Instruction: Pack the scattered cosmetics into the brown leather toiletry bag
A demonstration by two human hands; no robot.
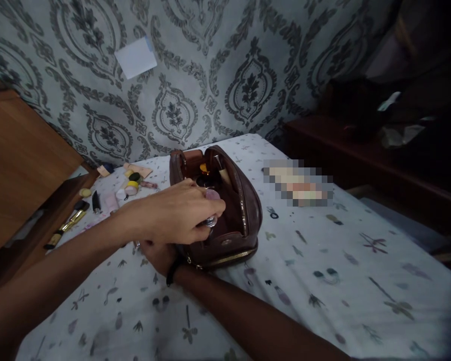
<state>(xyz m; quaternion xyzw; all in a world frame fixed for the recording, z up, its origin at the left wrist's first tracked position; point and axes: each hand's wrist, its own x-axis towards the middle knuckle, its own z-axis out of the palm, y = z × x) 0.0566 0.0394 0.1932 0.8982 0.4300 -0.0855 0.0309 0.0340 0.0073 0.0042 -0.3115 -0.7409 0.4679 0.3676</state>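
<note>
Right hand, wristband on, lies mostly hidden under the left hand; its grip cannot be told. Left fingers clasp a small clear bottle with a pink cap over the open brown leather pouch on the printed bedsheet. Beyond: scattered cosmetics, patterned wallpaper.

The right hand is mostly hidden under the left hand, whose fingers cover most of a small bottle, and a blurred patch masks something on the bed.
</note>
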